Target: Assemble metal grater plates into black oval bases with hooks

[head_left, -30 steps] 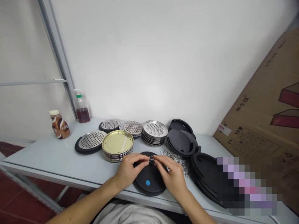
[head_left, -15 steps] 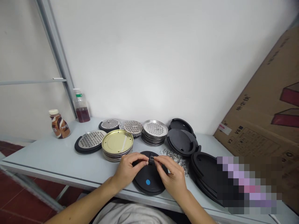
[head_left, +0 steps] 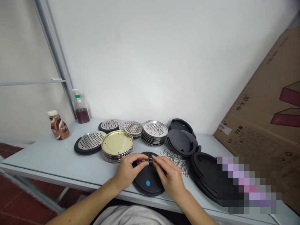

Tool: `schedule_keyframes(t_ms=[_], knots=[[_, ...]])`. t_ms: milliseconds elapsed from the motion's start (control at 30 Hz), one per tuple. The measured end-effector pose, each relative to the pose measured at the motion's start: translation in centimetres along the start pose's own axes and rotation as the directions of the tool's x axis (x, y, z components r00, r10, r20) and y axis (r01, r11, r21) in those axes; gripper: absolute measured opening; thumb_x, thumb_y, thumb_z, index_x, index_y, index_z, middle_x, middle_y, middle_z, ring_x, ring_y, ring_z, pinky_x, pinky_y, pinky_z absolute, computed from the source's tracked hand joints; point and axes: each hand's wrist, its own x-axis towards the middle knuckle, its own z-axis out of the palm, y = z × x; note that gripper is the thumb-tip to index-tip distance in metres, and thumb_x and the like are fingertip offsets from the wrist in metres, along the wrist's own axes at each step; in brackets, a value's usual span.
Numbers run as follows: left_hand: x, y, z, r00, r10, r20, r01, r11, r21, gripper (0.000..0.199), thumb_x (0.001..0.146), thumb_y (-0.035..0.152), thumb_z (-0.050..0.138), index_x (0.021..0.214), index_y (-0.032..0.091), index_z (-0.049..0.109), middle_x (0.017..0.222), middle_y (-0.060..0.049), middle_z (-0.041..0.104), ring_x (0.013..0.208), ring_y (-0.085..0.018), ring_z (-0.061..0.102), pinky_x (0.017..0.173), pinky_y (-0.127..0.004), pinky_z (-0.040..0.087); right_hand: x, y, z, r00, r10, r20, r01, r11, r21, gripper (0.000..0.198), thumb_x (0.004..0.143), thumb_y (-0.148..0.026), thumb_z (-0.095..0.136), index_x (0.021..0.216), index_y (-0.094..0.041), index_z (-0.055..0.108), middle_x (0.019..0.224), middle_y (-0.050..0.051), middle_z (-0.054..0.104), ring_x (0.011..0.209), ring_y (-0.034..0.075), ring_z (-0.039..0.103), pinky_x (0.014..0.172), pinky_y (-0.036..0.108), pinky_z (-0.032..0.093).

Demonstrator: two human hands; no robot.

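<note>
A round black disc (head_left: pixel 150 178) with a blue dot lies in front of me at the table's near edge. Over its far part my left hand (head_left: pixel 130 170) pinches a tiny shiny metal piece, mostly hidden by the fingertips. My right hand (head_left: pixel 169 175) holds a small wire ring hook (head_left: pixel 150 159) between thumb and forefinger. The fingertips are close together, with the hook bridging the gap. To the right of the disc is a loose heap of wire hooks (head_left: pixel 176 160). Left of it stands a stack of round tins (head_left: pixel 117 143) with a gold top face.
Perforated metal discs (head_left: pixel 155 128) are stacked behind, and black-rimmed perforated discs (head_left: pixel 92 141) lie left. Black round holders (head_left: pixel 207 170) are piled right. A brown bottle (head_left: pixel 58 126) and a bottle of red liquid (head_left: pixel 82 113) stand far left. A large cardboard box (head_left: pixel 262 125) leans at right.
My right hand has shifted slightly left, bringing the wire ring hook up to the fingertips of my left hand. The left hand has barely moved.
</note>
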Motion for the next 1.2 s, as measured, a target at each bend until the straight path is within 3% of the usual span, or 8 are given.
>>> schedule_keyframes(t_ms=[200, 533, 700, 833, 1200], knots=[[0.02, 0.10, 0.09, 1.000, 0.001, 0.024, 0.000, 1.000, -0.028, 0.008, 0.087, 0.020, 0.070, 0.090, 0.022, 0.077, 0.089, -0.002, 0.078, 0.083, -0.018, 0.072, 0.081, -0.028, 0.054, -0.03, -0.36, -0.09, 0.999, 0.022, 0.027, -0.022, 0.999, 0.023, 0.035, 0.094, -0.009, 0.052, 0.123, -0.023, 0.065, 0.097, 0.009, 0.070, 0.088, 0.019, 0.068, 0.076, 0.031, 0.058], [-0.16, -0.12, 0.05, 0.999, -0.044, 0.016, 0.045, 0.996, -0.077, 0.008, 0.085, 0.021, 0.070, 0.088, 0.020, 0.077, 0.084, -0.003, 0.078, 0.077, -0.018, 0.072, 0.074, -0.026, 0.055, -0.21, -0.12, 0.19, 0.993, 0.009, 0.115, -0.010, 1.000, 0.005, 0.037, 0.096, -0.011, 0.050, 0.129, -0.024, 0.061, 0.092, 0.008, 0.065, 0.083, 0.018, 0.064, 0.072, 0.031, 0.057], [-0.20, 0.15, 0.03, 0.997, -0.075, 0.021, 0.077, 0.993, -0.084, 0.012, 0.087, 0.019, 0.065, 0.097, 0.019, 0.071, 0.078, -0.001, 0.075, 0.070, -0.016, 0.070, 0.068, -0.025, 0.055, -0.06, 0.05, -0.08, 0.996, 0.074, 0.051, -0.070, 0.995, -0.068, 0.026, 0.097, -0.014, 0.049, 0.117, -0.022, 0.064, 0.088, 0.007, 0.066, 0.079, 0.019, 0.064, 0.070, 0.031, 0.054], [-0.09, 0.17, 0.05, 0.995, -0.101, 0.016, 0.102, 0.992, -0.071, 0.003, 0.087, 0.018, 0.064, 0.084, 0.018, 0.064, 0.073, 0.000, 0.069, 0.067, -0.014, 0.067, 0.064, -0.022, 0.053, 0.07, 0.08, -0.30, 0.993, 0.119, 0.020, -0.116, 0.988, -0.100, 0.022, 0.098, -0.016, 0.048, 0.111, -0.022, 0.065, 0.084, 0.006, 0.066, 0.078, 0.020, 0.064, 0.070, 0.032, 0.053], [-0.14, -0.54, 0.25, 0.995, -0.091, 0.048, 0.095, 0.991, -0.091, 0.012, 0.087, 0.024, 0.070, 0.097, 0.022, 0.075, 0.091, -0.003, 0.078, 0.083, -0.019, 0.073, 0.080, -0.029, 0.058, 0.19, 0.00, -0.13, 0.985, 0.162, 0.056, -0.154, 0.981, -0.119, 0.021, 0.098, -0.018, 0.047, 0.106, -0.022, 0.067, 0.087, 0.007, 0.067, 0.079, 0.021, 0.066, 0.071, 0.032, 0.054]])
